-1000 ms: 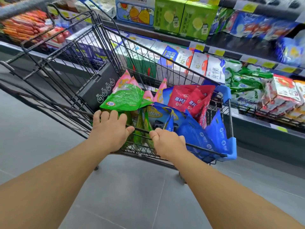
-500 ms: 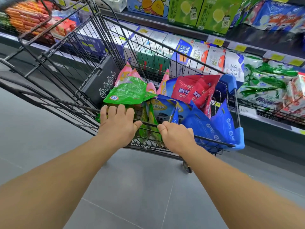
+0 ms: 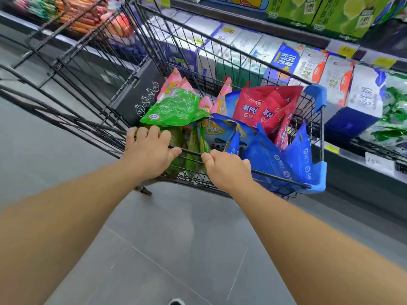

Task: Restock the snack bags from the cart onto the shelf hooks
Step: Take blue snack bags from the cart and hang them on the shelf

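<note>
snack bags fill cart; left hand, right hand grip its rim.

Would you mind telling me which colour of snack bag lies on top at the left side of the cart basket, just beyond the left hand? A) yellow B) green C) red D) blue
B: the green bag lies flat on top of the pile just beyond the left hand, while the red bags and blue bags sit further right in the cart.
</note>
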Demonstrator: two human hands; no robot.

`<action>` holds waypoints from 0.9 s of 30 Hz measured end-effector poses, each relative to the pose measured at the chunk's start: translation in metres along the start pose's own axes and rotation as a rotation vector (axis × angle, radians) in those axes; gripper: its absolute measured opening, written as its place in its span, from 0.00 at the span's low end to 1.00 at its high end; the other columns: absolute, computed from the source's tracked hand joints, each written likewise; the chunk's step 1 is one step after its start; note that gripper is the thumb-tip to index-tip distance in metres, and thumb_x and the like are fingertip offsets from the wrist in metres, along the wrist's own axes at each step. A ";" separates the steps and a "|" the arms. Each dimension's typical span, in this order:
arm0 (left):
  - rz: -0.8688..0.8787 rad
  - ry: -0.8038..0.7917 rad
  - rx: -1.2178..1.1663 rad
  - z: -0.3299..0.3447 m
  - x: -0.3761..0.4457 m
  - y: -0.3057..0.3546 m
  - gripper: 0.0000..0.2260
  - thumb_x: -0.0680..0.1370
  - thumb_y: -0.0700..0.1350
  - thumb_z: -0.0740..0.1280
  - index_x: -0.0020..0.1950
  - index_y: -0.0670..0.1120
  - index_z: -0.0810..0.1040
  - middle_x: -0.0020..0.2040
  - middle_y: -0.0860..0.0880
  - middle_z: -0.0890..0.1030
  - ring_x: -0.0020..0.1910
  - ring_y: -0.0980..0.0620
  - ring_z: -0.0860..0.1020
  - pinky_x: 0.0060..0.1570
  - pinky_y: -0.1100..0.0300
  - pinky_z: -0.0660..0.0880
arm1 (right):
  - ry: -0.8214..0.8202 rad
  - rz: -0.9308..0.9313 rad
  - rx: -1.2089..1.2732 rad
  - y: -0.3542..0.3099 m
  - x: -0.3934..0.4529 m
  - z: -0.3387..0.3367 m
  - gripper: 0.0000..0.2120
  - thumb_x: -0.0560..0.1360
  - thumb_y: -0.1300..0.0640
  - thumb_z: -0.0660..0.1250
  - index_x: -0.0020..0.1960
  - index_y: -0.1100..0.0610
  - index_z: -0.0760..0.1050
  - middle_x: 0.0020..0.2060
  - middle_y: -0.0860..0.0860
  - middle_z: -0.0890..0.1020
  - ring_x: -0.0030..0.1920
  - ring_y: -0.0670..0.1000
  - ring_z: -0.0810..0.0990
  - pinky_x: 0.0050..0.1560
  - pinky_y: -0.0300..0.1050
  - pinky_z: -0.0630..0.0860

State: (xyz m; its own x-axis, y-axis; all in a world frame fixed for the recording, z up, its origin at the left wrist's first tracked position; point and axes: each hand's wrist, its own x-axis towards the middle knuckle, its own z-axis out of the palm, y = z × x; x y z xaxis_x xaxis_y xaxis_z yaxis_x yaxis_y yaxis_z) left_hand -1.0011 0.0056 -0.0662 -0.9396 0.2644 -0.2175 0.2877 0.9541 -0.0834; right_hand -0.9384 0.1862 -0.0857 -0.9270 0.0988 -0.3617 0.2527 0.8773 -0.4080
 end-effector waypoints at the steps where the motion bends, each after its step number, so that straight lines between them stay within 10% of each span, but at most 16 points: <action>1: -0.005 -0.013 0.010 -0.001 0.003 -0.007 0.22 0.80 0.64 0.51 0.62 0.48 0.68 0.63 0.44 0.70 0.66 0.39 0.66 0.72 0.41 0.53 | -0.003 -0.010 -0.003 -0.006 0.004 0.001 0.19 0.83 0.44 0.46 0.55 0.51 0.73 0.55 0.52 0.80 0.58 0.61 0.75 0.61 0.61 0.67; 20: 0.014 -0.175 -0.051 -0.016 0.028 -0.053 0.23 0.81 0.63 0.52 0.65 0.48 0.70 0.66 0.43 0.70 0.69 0.38 0.63 0.73 0.37 0.48 | -0.165 0.181 0.059 -0.055 0.042 -0.012 0.22 0.78 0.39 0.53 0.36 0.52 0.72 0.42 0.55 0.79 0.51 0.60 0.72 0.51 0.52 0.68; 27: 0.095 -0.216 -0.305 -0.035 0.050 -0.042 0.15 0.75 0.58 0.65 0.57 0.52 0.75 0.56 0.49 0.79 0.59 0.44 0.75 0.62 0.46 0.68 | -0.172 0.204 0.294 -0.030 0.052 -0.064 0.09 0.76 0.47 0.66 0.48 0.49 0.81 0.49 0.48 0.83 0.54 0.51 0.77 0.51 0.44 0.70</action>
State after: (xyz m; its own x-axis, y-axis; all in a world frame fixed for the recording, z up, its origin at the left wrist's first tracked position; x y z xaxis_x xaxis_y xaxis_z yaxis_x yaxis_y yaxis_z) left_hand -1.0668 -0.0164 -0.0400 -0.8412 0.3490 -0.4131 0.2726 0.9334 0.2334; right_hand -1.0115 0.1951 -0.0390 -0.7959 0.1550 -0.5852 0.5184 0.6737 -0.5267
